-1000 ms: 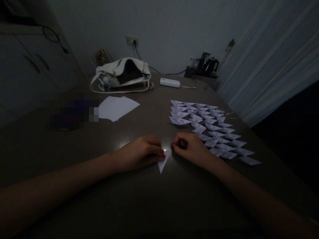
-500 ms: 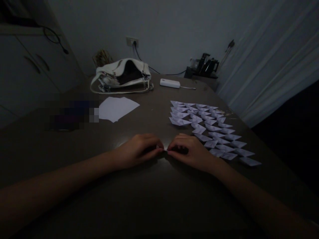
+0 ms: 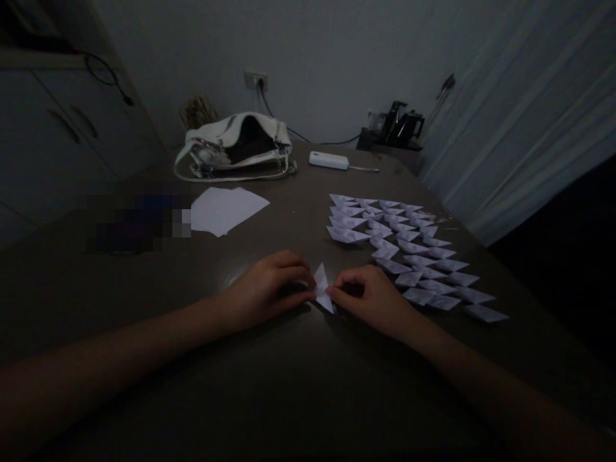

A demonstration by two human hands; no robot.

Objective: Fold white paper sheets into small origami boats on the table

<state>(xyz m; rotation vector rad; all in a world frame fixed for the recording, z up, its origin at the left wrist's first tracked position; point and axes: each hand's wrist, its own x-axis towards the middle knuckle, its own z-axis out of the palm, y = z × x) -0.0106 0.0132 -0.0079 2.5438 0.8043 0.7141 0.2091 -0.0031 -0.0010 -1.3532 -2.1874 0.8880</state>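
Observation:
A small white folded paper (image 3: 323, 292) stands between my two hands above the middle of the table, its pointed ends facing up and down. My left hand (image 3: 274, 285) pinches its left side between thumb and fingers. On the other side, my right hand (image 3: 366, 292) grips the right edge with thumb and index finger. To the right lie several folded paper boats (image 3: 409, 246) in slanting rows. White paper sheets (image 3: 226, 209) rest in a loose stack at the left, beyond my left hand.
A white handbag (image 3: 235, 147) lies at the back of the brown table (image 3: 269, 391). Near it is a white power bank (image 3: 328, 160) with a short cable. A blurred dark patch (image 3: 135, 224) covers something at the left. Black kettles (image 3: 404, 125) stand in the far right corner.
The folded paper has turned and spread, so more of its white face shows. My hands have moved slightly apart around it.

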